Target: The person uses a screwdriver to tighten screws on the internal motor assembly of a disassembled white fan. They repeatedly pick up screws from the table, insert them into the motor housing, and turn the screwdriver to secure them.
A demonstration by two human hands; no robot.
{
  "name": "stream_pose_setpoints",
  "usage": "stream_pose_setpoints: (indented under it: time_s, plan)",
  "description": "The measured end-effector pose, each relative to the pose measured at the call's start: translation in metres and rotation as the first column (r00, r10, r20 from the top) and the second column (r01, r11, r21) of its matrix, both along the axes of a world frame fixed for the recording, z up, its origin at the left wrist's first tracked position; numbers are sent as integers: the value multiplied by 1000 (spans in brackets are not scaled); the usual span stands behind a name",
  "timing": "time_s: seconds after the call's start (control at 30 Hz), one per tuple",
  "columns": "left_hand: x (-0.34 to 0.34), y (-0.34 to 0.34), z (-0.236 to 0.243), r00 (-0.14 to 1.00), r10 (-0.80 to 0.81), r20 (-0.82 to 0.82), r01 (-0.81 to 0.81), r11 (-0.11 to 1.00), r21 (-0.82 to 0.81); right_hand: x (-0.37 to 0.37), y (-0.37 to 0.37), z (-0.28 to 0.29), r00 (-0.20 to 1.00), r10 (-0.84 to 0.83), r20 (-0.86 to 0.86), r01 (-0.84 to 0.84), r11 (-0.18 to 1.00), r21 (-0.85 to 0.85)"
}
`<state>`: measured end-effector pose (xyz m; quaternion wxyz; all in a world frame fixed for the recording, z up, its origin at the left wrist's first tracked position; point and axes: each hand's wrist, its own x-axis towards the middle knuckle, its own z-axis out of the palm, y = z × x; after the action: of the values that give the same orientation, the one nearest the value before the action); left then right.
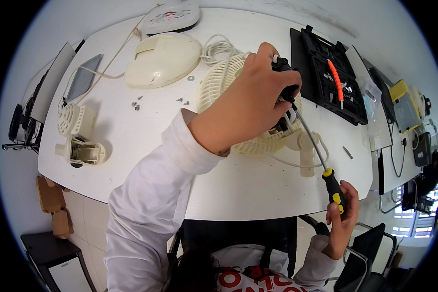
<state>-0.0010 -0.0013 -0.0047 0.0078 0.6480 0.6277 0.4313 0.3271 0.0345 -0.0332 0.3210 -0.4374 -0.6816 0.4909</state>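
gripping the screwdriver (331, 185) by its handle in our right hand (345, 210); our left hand (260, 92) holds the black part (288, 91) over the fan grille (213, 82), right of centre. tip's hidden; if we tilt the shaft, it could slip.

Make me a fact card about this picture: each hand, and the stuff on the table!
Left hand: holds a black rounded part, exact kind unclear
Right hand: holds a long metal-shafted screwdriver by its black-and-yellow handle
Screwdriver: points toward the black rounded part; tip hidden
Partly behind left hand: cream round slatted plastic fan cage
Table: white
Left of fan cage: smooth cream oval plastic cover, small silvery metal screws
Right of fan cage: open black plastic tool case, ridged orange rod lying across it
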Motion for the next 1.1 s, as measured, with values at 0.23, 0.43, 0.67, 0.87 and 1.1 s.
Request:
stream_pose_setpoints:
  time_s: [0.23, 0.43, 0.67, 0.87, 1.1]
  plan:
    - [1, -1, 1, 1000, -8, 8, 8, 1000, -3, 7, 3, -7, 996, 48, -74, -51, 998, -30]
    - [0, 0, 0, 1000, -8, -1, 8, 1000, 15, 4, 3, -11, 999, -22, -26, 27, 974, 227]
    - [1, -1, 1, 1000, -21, 20, 21, 1000, 9, 8, 7, -12, 993, 39, -111, -33, 998, 57]
    - [1, 0, -1, 1000, -18, 2, 18, 1000, 18, -3, 5, -15, 994, 77, -79, -47, 942, 333]
    - [1, 0, -1, 1000, -10, -12, 10, 1000, 18, 15, 10, -13, 997, 10, -75, -12, 1000, -24]
